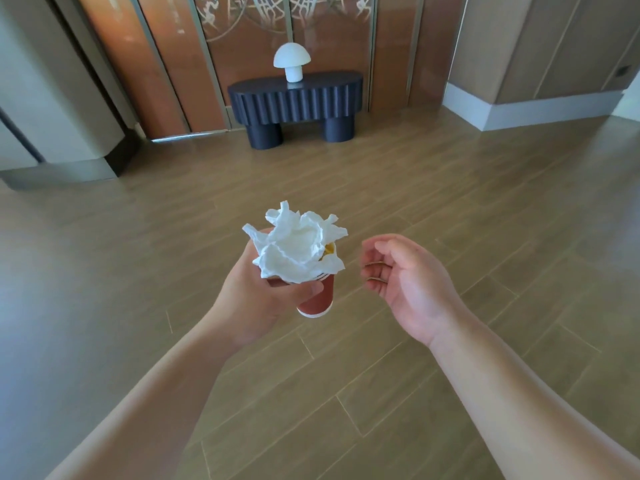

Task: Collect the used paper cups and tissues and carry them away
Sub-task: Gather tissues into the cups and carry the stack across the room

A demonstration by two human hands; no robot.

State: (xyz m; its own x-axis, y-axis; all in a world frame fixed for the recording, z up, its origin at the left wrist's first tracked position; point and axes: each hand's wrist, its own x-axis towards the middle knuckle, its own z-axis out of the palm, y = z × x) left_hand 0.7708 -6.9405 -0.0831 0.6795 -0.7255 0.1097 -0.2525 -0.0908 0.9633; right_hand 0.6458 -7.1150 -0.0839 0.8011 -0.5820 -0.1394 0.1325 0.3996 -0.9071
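My left hand (256,296) grips a red-brown paper cup (317,301) with a white bottom rim, held in front of me above the floor. Crumpled white tissues (298,244) are stuffed into the cup's mouth and spill over its rim, hiding most of the top. A bit of yellow shows inside at the right edge. My right hand (405,275) hangs beside the cup on the right, a short gap away, fingers loosely curled and holding nothing.
A wooden plank floor (450,209) stretches ahead. A dark ribbed console table (294,98) with a white mushroom lamp (292,62) stands against copper wall panels. A grey cabinet base (59,154) is at the left, a wall corner with white skirting (519,109) at the right.
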